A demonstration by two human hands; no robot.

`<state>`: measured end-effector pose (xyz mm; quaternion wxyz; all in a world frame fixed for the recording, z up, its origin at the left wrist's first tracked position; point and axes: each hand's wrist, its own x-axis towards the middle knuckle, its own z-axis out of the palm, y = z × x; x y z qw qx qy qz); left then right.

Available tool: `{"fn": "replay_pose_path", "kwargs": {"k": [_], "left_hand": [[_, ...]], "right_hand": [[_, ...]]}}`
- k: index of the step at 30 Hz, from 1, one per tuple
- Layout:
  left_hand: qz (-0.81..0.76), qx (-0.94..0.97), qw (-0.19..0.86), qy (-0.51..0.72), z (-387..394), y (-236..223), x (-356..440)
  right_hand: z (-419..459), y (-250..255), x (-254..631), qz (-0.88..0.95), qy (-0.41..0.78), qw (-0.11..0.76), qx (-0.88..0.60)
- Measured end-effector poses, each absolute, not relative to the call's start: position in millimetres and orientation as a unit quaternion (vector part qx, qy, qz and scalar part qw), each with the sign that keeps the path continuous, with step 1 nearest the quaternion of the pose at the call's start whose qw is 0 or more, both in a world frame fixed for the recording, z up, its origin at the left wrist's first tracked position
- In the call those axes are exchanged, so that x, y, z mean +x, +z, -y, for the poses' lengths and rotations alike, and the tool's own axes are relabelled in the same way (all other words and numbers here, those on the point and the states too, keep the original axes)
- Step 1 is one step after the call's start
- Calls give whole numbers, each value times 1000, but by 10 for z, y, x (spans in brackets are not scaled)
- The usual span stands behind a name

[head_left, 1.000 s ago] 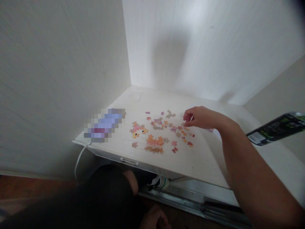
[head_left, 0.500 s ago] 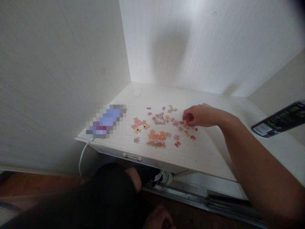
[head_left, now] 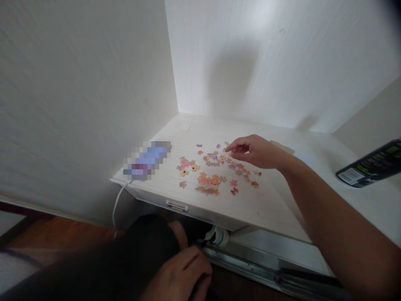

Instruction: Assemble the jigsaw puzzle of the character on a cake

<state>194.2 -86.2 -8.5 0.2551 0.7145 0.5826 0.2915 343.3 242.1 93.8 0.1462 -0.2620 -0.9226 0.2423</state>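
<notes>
The right hand (head_left: 256, 151), fingers parted, is just above puzzle pieces (head_left: 209, 181), any hold unclear; rightward is a black container (head_left: 371, 166), nearer the body a shut drawer (head_left: 196, 213), contents hidden; the left hand (head_left: 183, 269) curls lower, hold unclear

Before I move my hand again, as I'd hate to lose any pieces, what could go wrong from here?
The right hand is right by loose puzzle pieces, so its fingers might scatter some. A sleeveless forearm sweep could perhaps bump the dark bottle. The white cable hangs past the table edge, where a leg might snag it.
</notes>
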Motion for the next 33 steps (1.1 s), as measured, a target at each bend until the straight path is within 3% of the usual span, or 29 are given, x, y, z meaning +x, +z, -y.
{"fn": "replay_pose_path", "kwargs": {"k": [3,6,11,17,24,33], "left_hand": [[-595,719,227,279,628,521,1601],[-605,733,130,282,284,869,1336],[-592,732,44,335,-239,880,1224],[-564,743,0,360,-549,710,1225],[-528,769,-62,355,-621,619,1120],[-589,752,-72,287,-635,339,711]], "right_hand": [[-2223,910,3280,885,341,209,-237],[-2006,869,3133,825,463,231,-229],[-1757,722,2943,719,622,222,-216],[-1742,603,2875,687,661,235,-189],[-1812,499,2863,685,644,255,-226],[-1885,495,2900,833,321,344,-290]]}}
